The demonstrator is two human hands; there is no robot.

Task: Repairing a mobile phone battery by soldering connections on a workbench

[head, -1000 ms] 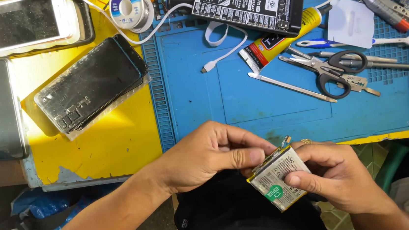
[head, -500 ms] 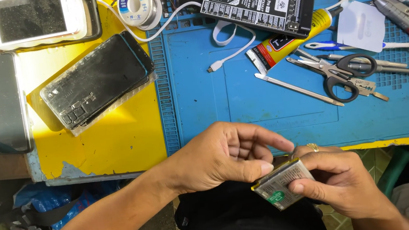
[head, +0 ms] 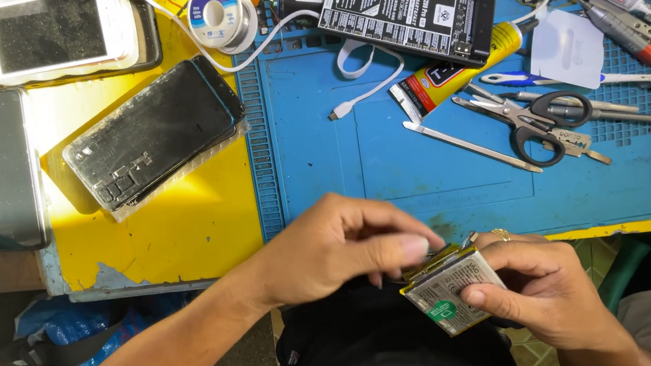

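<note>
- Pinching the phone battery (head: 453, 293) in my right hand (head: 547, 297), clamped tight, off the bench edge — one slip drops it.
- My left hand (head: 339, 244) fingertips nip its top edge; bending there could puncture it.

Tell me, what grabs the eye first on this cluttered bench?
Low in the middle, the right hand holds a flat phone battery while the left hand pinches its top edge. Behind them a blue work mat carries scissors and a yellow glue tube; a dark phone lies left.
</note>
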